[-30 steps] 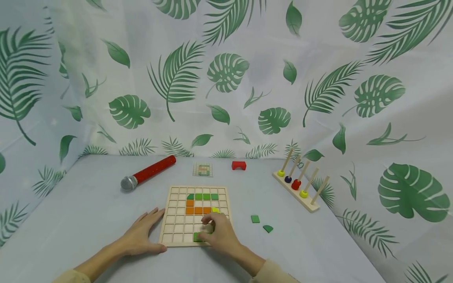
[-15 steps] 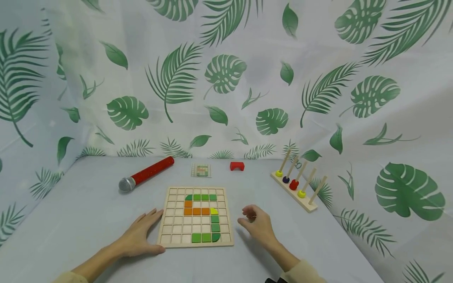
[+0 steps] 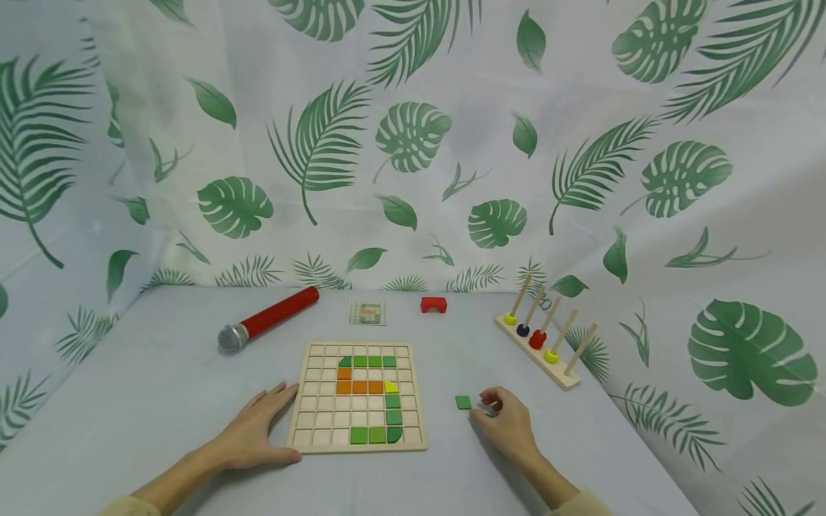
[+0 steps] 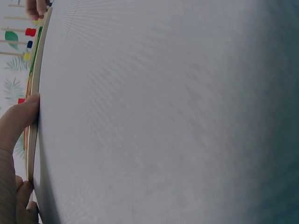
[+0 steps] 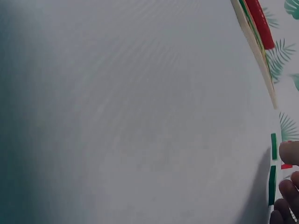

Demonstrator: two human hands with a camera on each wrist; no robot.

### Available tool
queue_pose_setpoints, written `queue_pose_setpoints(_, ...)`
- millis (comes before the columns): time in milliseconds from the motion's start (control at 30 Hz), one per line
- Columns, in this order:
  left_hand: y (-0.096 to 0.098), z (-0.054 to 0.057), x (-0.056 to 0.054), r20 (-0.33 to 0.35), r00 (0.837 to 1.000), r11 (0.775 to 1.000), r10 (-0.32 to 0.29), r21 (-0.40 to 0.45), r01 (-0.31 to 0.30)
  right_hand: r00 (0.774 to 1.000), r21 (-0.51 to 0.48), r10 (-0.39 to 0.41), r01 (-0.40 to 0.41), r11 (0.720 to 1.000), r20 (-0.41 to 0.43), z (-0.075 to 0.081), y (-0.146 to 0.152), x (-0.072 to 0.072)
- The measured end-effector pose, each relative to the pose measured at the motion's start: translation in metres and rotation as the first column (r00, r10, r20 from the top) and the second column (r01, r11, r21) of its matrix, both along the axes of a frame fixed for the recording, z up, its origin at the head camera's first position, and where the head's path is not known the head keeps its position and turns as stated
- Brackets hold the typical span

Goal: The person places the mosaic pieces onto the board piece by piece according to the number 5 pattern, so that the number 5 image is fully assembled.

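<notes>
My left hand (image 3: 258, 426) lies along the left side of a wooden grid board (image 3: 312, 419), fingers spread and thumb at its near left corner. Green, orange and yellow tiles sit in some of its squares, forming a winding path. The left wrist view shows the thumb (image 4: 25, 114) against the board's edge. To the right of the board, my right hand (image 3: 510, 423) hovers with loosely bent fingers over a rounded dark green tile (image 5: 272, 185), mostly hidden in the head view. Just left of the fingertips lies a square green tile (image 3: 463, 403).
A red microphone (image 3: 274, 315) lies behind the board at the left. A small pattern card (image 3: 368, 312) and a red arch block (image 3: 434, 304) are farther back. At the right stands a wooden peg stand (image 3: 538, 351) with coloured beads.
My right hand has let go of a tile in the board's near right part, left the board and moved right to the loose green tiles. My left hand stays at the board's edge.
</notes>
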State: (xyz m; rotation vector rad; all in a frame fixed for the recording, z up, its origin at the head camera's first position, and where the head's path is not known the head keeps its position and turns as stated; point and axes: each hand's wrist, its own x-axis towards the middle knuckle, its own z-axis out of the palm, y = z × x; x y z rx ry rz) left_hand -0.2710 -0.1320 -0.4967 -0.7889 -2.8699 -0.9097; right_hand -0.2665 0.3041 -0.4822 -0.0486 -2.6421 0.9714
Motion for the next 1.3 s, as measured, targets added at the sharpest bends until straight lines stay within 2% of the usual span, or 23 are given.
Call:
queue_pose_setpoints(233, 0.001, 0.001, 0.000, 0.021, 1.000, 1.000, 0.005, 0.005, -0.005, 0.999, 0.043, 0.010, -0.012, 0.999, 0.048, -0.003, 0.006, 0.001)
queue_pose_setpoints(667, 0.001, 0.001, 0.000, 0.023, 1.000, 1.000, 0.012, 0.004, -0.012, 0.993, 0.023, 0.057, -0.060, 0.998, 0.106, 0.006, 0.007, 0.004)
queue_pose_setpoints(867, 0.001, 0.000, 0.000, 0.032, 0.999, 1.000, 0.011, 0.000, -0.011, 0.992, 0.024, 0.064, -0.067, 0.997, 0.110, 0.005, 0.007, 0.004)
queue_pose_setpoints(1067, 0.000, -0.001, 0.001, 0.025, 1.000, 1.000, 0.014, 0.001, -0.014, 0.994, 0.014, 0.080, -0.081, 0.997, 0.074, 0.005, 0.004, 0.003)
queue_pose_setpoints(1300, 0.000, -0.001, 0.000, 0.026, 1.000, 1.000, 0.013, -0.001, -0.013, 0.990, -0.024, 0.130, -0.131, 0.991, -0.057, 0.008, -0.002, 0.000)
